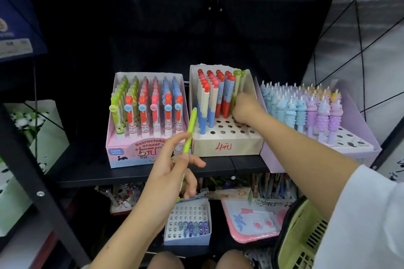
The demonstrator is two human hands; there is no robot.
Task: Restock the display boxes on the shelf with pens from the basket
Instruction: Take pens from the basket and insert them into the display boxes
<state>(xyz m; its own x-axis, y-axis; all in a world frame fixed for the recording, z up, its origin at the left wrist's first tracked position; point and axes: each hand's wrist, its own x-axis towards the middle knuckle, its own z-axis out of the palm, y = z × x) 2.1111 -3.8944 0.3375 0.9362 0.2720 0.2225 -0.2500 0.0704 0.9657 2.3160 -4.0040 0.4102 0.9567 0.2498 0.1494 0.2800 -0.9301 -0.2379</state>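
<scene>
Dark metal shelving (140, 173) fills the scene, and we crouch before it with three display boxes set side by side on one black shelf. Going from the left, we see the pink cardboard display box (122, 150) of green, red, pink and blue retractable eraser pens, which looks full. Just right of it, nearer us, our left hand (172, 172) holds a lime-green plastic pen (189, 135) pinched between thumb and fingers, its end pointing up and away towards the middle box. That beige cardboard display box with a punched-hole insert (227, 146) is the one we judge to be in hand: red-capped pens fill its far-left rows, two green-capped pens (238, 85) stand at the far right, and many near holes are bare. Our right hand (243, 108) reaches into the box just below those green pens, fingers curled; whether it is grasping a pen or only steadying one we cannot tell, as the fingertips are hidden.

Next, we judge, the lime-green pen must go upright into a free hole beside the green ones, so the right hand has to clear that corner first. Further right, touching the beige box, stands the lilac cardboard display box (358, 120) of pastel animal-topped pens. At the near right corner sits the yellow-green plastic basket (306, 238), its contents out of sight. On the shelf below lie a small white pen box (188, 240) and a pink tray (251, 233).
</scene>
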